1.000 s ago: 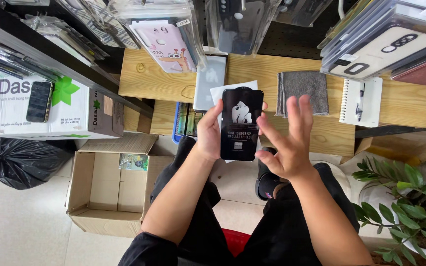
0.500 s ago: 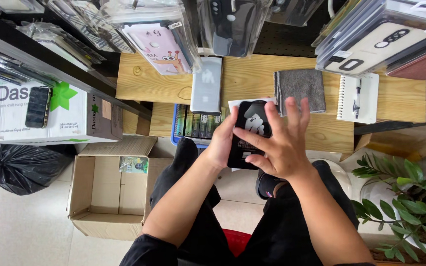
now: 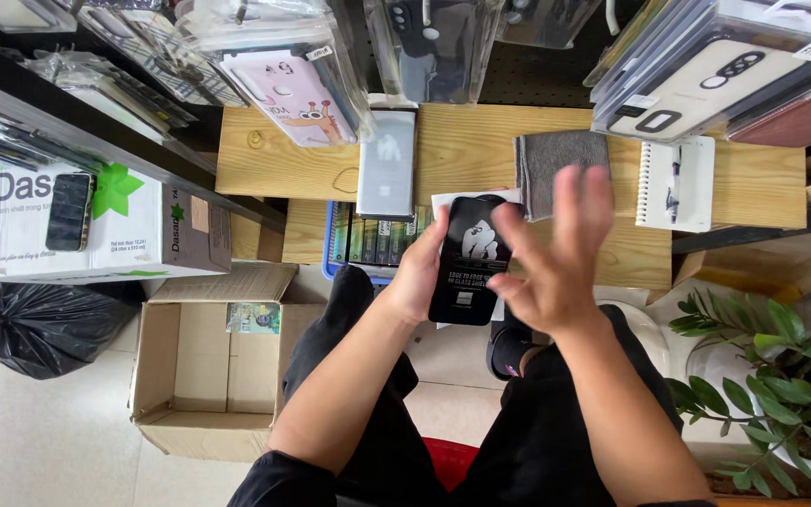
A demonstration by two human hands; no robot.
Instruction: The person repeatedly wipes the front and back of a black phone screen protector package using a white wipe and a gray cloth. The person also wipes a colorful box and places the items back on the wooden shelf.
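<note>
Above your lap, your left hand [image 3: 421,272] grips the black screen-protector packet [image 3: 469,258] upright for reading; your right hand [image 3: 551,258] hovers open-fingered.

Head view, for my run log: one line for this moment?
left hand: holds black packet | right hand: open, fingers spread beside it

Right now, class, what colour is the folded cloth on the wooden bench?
Grey. The cloth shows best in the head view, lying on the bench.

Bright, even daylight; soft shadows beneath the wooden bench [image 3: 481,150]. The right hand [image 3: 551,268] shows motion blur; hanging packets above it bend and glare at frame edges.
</note>
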